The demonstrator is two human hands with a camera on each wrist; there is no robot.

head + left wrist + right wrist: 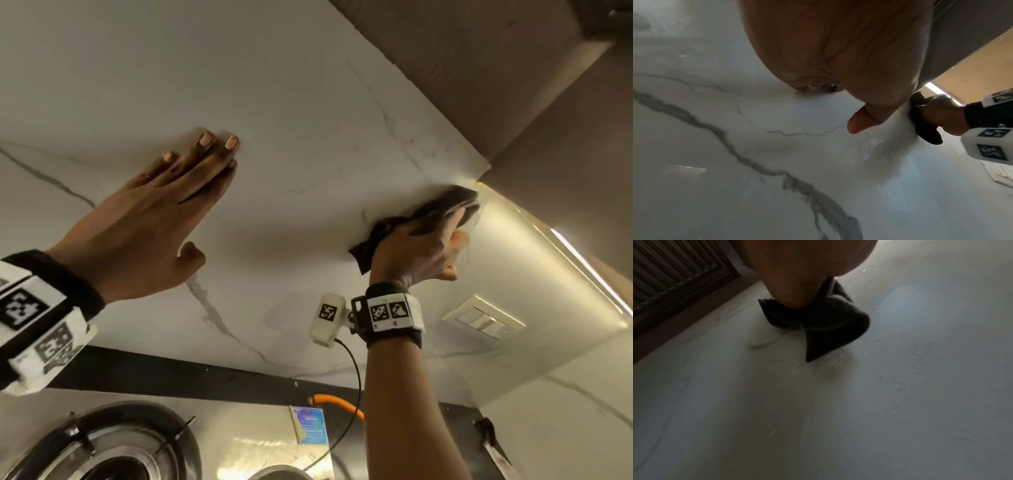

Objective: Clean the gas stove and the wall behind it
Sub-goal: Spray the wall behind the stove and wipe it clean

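The wall [291, 113] behind the stove is white marble with grey veins. My left hand [154, 219] lies flat against it, fingers straight and together, thumb apart. My right hand [424, 246] presses a dark folded cloth [442, 205] onto the wall high up, just under the cabinet corner. In the right wrist view the cloth [824, 321] bunches under my palm with a pointed corner hanging down. The left wrist view shows my left hand [838, 48] on the marble [735, 146], with the right hand [939, 113] and cloth [920, 123] beyond. The steel gas stove [239, 428] sits below, one burner [102, 448] at lower left.
A brown overhead cabinet [479, 68] juts out above the cloth, with a light strip [582, 270] under it. A switch plate [483, 317] is on the side wall. An orange gas hose [339, 404] and a blue label [310, 425] lie behind the stove.
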